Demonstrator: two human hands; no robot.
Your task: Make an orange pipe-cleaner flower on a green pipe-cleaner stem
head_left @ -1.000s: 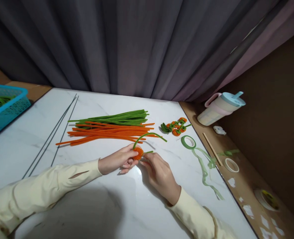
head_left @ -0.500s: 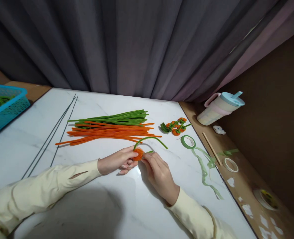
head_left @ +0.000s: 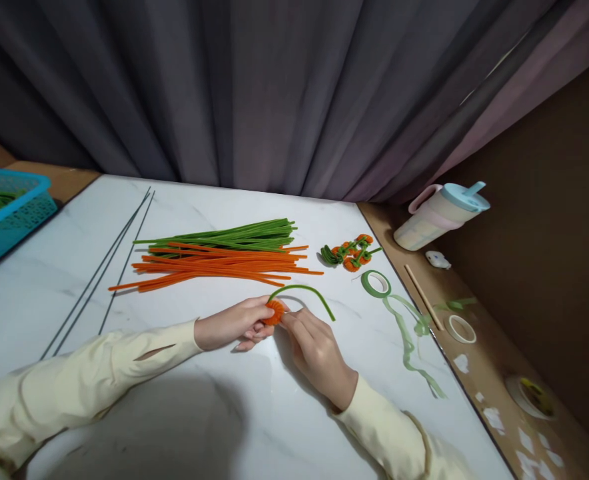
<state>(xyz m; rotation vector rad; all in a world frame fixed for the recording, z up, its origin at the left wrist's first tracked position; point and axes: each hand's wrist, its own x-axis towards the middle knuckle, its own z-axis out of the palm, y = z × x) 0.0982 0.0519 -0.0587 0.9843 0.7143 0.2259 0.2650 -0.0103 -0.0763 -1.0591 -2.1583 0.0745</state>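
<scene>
Left hand (head_left: 234,323) and right hand (head_left: 314,350), each grip clamped on orange coil (head_left: 274,311)

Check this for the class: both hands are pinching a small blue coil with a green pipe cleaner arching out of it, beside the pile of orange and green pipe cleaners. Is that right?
Not quite: the coil is orange, not blue. The head view shows the left hand and right hand pinching it, with the green pipe cleaner arching out of it, beside the pile of orange and green pipe cleaners.

The blue basket (head_left: 9,213) is cut off by the left edge. Fingers (head_left: 287,320) hide part of the orange coil (head_left: 274,311); its green stem's (head_left: 302,293) near end is hidden.
</scene>
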